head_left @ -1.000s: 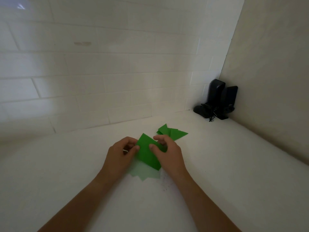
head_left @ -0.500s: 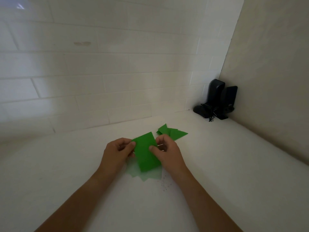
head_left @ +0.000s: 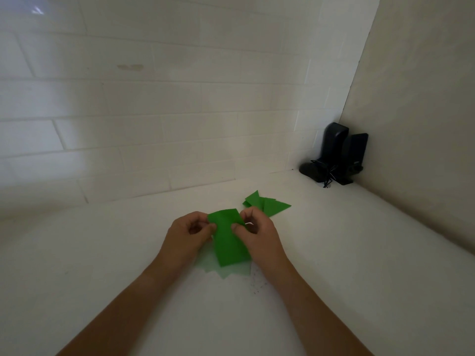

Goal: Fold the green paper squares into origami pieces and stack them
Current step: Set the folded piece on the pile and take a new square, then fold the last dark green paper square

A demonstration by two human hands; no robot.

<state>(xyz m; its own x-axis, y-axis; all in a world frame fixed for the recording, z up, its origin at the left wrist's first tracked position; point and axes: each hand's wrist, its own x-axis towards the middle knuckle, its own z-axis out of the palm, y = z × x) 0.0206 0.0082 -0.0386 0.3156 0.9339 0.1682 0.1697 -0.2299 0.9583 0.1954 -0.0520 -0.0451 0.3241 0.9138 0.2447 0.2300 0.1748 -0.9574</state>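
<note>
Centrally: green paper (head_left: 228,242) pinched by left hand (head_left: 189,236) and right hand (head_left: 259,237) above white counter (head_left: 359,253); folded pieces (head_left: 267,204) just behind.

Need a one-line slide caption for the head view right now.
Both hands, left and right, pinch a green sheet above the white counter; folded pieces lie behind, black speakers in the corner.

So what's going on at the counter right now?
A person is working on a green paper sheet, held up over the white counter. The left hand pinches its left edge and the right hand pinches its right edge near the top. A small pile of folded green pieces lies just behind the right hand. Two black speakers stand in the far corner.
</note>
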